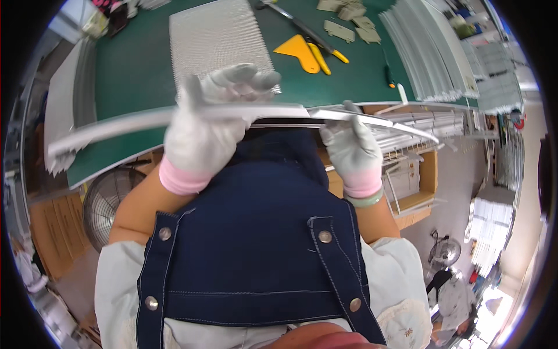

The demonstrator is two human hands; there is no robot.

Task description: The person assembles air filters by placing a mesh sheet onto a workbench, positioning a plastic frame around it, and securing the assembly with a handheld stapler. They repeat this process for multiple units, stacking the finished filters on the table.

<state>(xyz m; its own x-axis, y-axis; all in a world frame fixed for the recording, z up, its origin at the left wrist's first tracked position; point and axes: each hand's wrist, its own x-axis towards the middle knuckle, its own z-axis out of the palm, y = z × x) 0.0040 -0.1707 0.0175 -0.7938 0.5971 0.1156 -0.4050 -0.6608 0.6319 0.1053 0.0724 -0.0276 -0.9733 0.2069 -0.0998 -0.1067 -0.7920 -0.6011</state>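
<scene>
A long, thin white strip or panel [133, 119], seen nearly edge-on, crosses in front of me; a joint or break shows near its middle. My left hand [200, 131], in a white glove with a pink cuff, has its palm against the strip, with thumb and fingers stretched apart above it. On the strip's right part, my right hand [356, 152], gloved alike, closes thumb and fingers around the edge. Beyond my left hand, a silvery ribbed sheet [218, 41] lies on the green table [131, 64]. Motion blurs the strip and my left fingers slightly.
A yellow scraper [299, 52], a yellow-and-black tool [317, 38] and a screwdriver [389, 75] lie on the table near beige pieces [340, 31]. White panel stacks stand right [430, 49] and left [70, 96]. A fan [113, 200] sits below left; another person [453, 302] is lower right.
</scene>
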